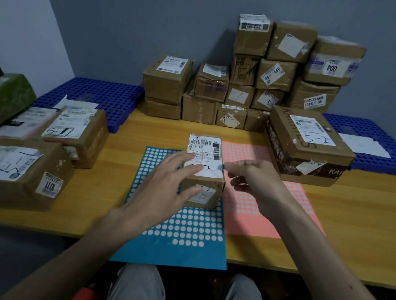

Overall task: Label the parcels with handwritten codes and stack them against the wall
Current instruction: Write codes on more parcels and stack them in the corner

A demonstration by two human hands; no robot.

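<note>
While the small parcel (pixel 202 189) sat on the blue sticker sheet (pixel 182 234) on the table (pixel 331 226), the left grip (pixel 167 185) lay open-fingered across its label, and the right grip (pixel 255 181) pinched a small teal dot (pixel 223 166) beside its edge.

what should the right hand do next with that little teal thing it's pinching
Probably bring it onto the small parcel and press it down on the top label. The right hand pinches what looks like a teal dot sticker right at the parcel's top right edge, and the left hand lies flat on the parcel, steadying it. The label already shows a handwritten mark.
</note>
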